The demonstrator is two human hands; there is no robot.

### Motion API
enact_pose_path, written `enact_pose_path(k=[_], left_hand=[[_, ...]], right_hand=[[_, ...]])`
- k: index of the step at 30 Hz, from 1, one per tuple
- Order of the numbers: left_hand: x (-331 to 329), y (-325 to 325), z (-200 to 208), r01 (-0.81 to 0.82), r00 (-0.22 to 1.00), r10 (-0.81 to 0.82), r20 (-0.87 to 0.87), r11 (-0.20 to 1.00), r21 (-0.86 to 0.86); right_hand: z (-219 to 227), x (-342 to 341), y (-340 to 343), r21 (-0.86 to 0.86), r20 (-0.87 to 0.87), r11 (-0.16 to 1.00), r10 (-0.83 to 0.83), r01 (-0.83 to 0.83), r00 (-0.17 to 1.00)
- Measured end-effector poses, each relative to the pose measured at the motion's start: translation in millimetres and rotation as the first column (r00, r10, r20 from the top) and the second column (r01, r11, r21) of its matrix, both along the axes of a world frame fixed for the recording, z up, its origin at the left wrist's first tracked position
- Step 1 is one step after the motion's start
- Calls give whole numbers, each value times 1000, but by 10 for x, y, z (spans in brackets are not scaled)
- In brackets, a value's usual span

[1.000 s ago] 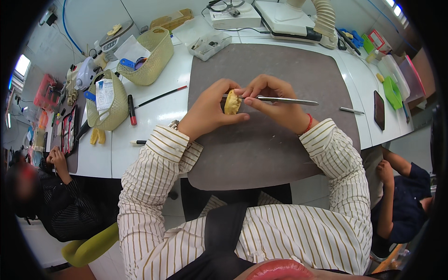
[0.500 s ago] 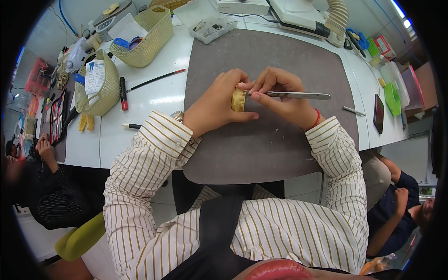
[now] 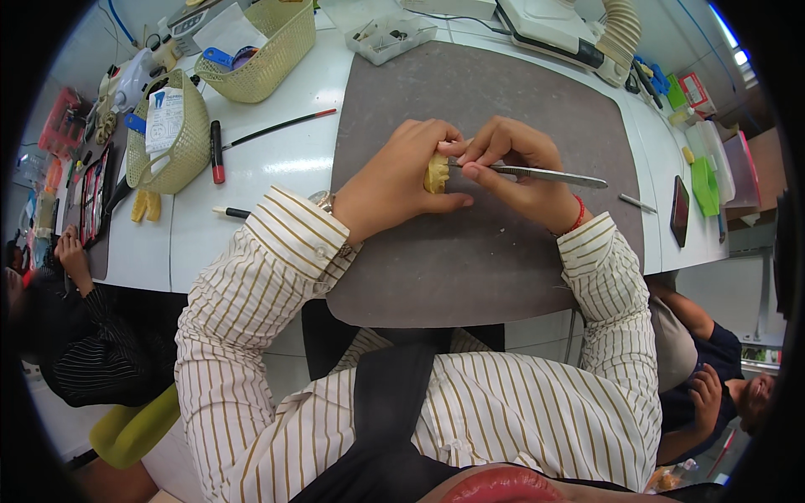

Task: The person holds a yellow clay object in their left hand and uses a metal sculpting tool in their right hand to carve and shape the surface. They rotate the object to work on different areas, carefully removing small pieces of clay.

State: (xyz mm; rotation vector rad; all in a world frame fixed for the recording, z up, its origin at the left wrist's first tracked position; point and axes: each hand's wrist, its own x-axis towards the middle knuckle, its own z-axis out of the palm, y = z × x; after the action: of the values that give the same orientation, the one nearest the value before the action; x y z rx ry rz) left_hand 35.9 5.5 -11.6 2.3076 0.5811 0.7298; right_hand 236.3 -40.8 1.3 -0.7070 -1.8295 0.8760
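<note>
Above the grey mat, my left hand [image 3: 398,176] grips a yellow dental cast [image 3: 435,174] with its tooth side turned to the right. The left thumb stretches below the cast. My right hand [image 3: 516,163] pinches a scalpel [image 3: 563,177], its flat metal handle pointing out to the right. The scalpel's tip is at the cast's tooth side, mostly hidden by my fingers. The fingertips of both hands meet near the top of the cast. A few pale crumbs [image 3: 502,230] lie on the mat below.
The grey mat [image 3: 402,285] covers the table's middle. To the left are woven baskets [image 3: 172,142], a red-and-black marker [image 3: 217,152], a thin brush [image 3: 281,128] and another yellow cast [image 3: 146,206]. A phone [image 3: 679,206] and metal rod [image 3: 637,203] lie right. People sit on both sides.
The view has shifted slightly. The scalpel's handle end now tilts lower to the right, and the cast has turned a little in my left hand. My grips are the same.
</note>
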Motion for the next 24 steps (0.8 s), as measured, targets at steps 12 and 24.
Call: enact_pose_path(k=[12,24], left_hand=[[-15,18,21,-1,1000,0,-14,999,-53],[-16,5,22,-13,999,10,-39,997,-78]], right_hand=[[-69,-10,36,-61,-53,998,-5,2,999],[-10,-34,23,68,55,997,-47,44,997]])
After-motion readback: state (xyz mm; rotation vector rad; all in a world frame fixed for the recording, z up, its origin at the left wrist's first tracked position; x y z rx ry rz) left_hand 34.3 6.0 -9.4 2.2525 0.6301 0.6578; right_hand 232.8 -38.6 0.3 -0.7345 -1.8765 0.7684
